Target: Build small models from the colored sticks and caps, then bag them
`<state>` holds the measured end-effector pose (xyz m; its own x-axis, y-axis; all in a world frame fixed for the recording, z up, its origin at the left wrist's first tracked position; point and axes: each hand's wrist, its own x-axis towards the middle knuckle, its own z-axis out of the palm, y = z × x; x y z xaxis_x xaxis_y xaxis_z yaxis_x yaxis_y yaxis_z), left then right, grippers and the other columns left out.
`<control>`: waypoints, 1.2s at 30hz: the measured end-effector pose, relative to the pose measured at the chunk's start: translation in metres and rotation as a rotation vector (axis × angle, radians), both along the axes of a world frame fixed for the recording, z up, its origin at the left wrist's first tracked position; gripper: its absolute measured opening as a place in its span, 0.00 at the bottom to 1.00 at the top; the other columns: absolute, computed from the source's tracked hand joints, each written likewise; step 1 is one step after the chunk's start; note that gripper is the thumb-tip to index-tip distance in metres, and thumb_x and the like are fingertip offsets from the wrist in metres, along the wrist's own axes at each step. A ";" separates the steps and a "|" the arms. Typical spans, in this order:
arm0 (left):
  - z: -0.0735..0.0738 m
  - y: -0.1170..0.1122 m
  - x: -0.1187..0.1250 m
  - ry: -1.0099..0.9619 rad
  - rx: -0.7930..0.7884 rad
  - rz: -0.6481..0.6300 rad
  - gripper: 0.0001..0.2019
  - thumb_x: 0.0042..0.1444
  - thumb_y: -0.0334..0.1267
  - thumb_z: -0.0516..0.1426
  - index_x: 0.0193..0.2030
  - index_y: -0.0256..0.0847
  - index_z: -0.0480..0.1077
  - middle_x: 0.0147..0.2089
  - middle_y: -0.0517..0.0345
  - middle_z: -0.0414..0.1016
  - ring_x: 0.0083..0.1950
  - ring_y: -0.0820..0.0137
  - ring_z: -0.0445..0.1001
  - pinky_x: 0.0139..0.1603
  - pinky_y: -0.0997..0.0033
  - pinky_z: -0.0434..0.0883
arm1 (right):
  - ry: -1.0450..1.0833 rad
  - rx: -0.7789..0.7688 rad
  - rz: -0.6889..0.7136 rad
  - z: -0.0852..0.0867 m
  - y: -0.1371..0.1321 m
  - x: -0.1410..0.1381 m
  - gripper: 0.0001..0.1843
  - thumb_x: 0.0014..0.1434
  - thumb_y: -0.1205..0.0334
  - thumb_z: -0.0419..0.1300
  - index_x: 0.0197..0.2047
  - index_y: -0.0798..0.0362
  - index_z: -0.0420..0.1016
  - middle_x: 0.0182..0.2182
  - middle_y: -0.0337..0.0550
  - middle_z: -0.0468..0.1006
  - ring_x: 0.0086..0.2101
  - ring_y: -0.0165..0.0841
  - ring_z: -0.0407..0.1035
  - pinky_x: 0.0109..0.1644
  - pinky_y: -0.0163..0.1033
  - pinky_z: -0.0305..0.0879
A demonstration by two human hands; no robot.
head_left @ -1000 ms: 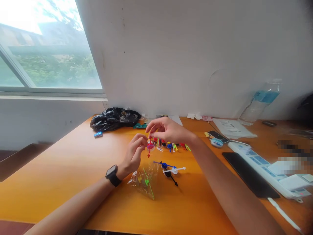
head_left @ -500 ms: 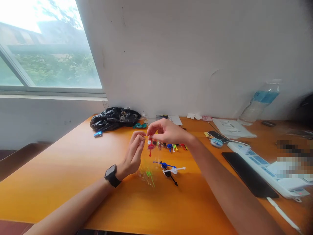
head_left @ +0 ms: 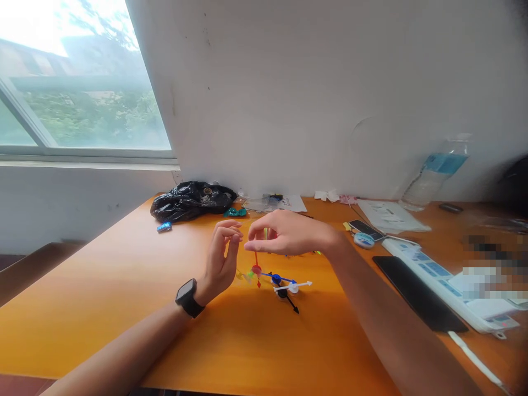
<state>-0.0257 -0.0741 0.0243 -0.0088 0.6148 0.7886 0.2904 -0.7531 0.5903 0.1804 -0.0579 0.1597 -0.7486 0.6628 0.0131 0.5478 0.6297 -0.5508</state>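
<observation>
My right hand (head_left: 284, 234) pinches the upper end of a red arrow-shaped plastic pointer (head_left: 256, 269), which hangs point down over the table. Close by on its left is my left hand (head_left: 220, 256), its thumb and fingertips drawn together; whatever may be between them is too small to make out. Below the hands, a green and yellow piece (head_left: 249, 275) shows, blurred and partly covered. Just right of the red pointer, a blue pointer (head_left: 276, 279), a white pointer (head_left: 293, 287) and a black pointer (head_left: 292, 303) lie crossing one another on the table.
A black plastic bag (head_left: 192, 201) and a small blue packet (head_left: 164, 227) lie at the back left. Along the right are a phone (head_left: 366, 230), a white power strip (head_left: 443, 283), a black slab (head_left: 416, 294) and a clear bottle (head_left: 437, 170). Several small coloured pieces sit behind my right hand.
My right hand has come lower and nearer, bringing the red pointer down. The green piece has shifted up and is partly covered. My left hand has moved slightly left.
</observation>
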 end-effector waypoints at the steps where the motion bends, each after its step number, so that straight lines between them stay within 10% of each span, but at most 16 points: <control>1: 0.000 0.000 0.000 -0.020 -0.004 0.002 0.10 0.78 0.42 0.49 0.43 0.44 0.65 0.49 0.50 0.71 0.60 0.60 0.72 0.57 0.56 0.73 | -0.007 0.007 0.024 -0.001 0.001 0.000 0.12 0.63 0.50 0.67 0.42 0.49 0.84 0.39 0.43 0.83 0.30 0.32 0.73 0.28 0.35 0.62; 6: -0.003 0.004 -0.001 -0.148 -0.050 -0.137 0.10 0.76 0.46 0.52 0.59 0.49 0.65 0.62 0.46 0.69 0.58 0.61 0.74 0.54 0.57 0.76 | 0.052 0.074 -0.005 0.000 0.002 -0.001 0.04 0.63 0.63 0.63 0.38 0.51 0.81 0.36 0.42 0.82 0.28 0.30 0.70 0.28 0.35 0.61; 11: -0.003 0.010 -0.004 -0.204 -0.421 -0.450 0.38 0.69 0.47 0.62 0.77 0.59 0.44 0.69 0.43 0.67 0.57 0.61 0.77 0.58 0.53 0.77 | 0.266 0.203 -0.107 0.007 0.000 -0.003 0.05 0.67 0.63 0.59 0.41 0.50 0.78 0.31 0.39 0.78 0.28 0.30 0.69 0.33 0.37 0.60; 15: -0.007 0.013 -0.002 -0.179 -0.683 -0.519 0.40 0.59 0.44 0.70 0.73 0.51 0.55 0.58 0.46 0.77 0.52 0.61 0.81 0.54 0.56 0.79 | 0.181 0.171 -0.082 0.006 0.004 0.000 0.06 0.68 0.61 0.59 0.40 0.51 0.78 0.31 0.39 0.77 0.27 0.29 0.67 0.33 0.37 0.58; 24: -0.003 0.015 -0.002 -0.325 -0.599 -0.416 0.24 0.59 0.44 0.71 0.60 0.43 0.72 0.46 0.50 0.84 0.48 0.61 0.84 0.54 0.58 0.79 | 0.096 0.202 -0.081 -0.007 0.029 0.019 0.08 0.65 0.55 0.65 0.44 0.49 0.80 0.52 0.45 0.77 0.44 0.36 0.73 0.46 0.39 0.66; 36: -0.003 0.018 -0.004 -0.418 -0.623 -0.342 0.17 0.65 0.52 0.65 0.38 0.39 0.74 0.37 0.56 0.79 0.38 0.71 0.77 0.45 0.70 0.75 | 0.137 0.005 -0.029 -0.017 0.033 0.013 0.14 0.61 0.59 0.68 0.49 0.50 0.78 0.40 0.43 0.81 0.38 0.36 0.76 0.39 0.37 0.71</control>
<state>-0.0293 -0.0564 0.0216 0.0406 0.9604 0.2755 -0.2322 -0.2591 0.9375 0.1931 -0.0245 0.1432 -0.7199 0.6841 0.1173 0.4862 0.6176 -0.6182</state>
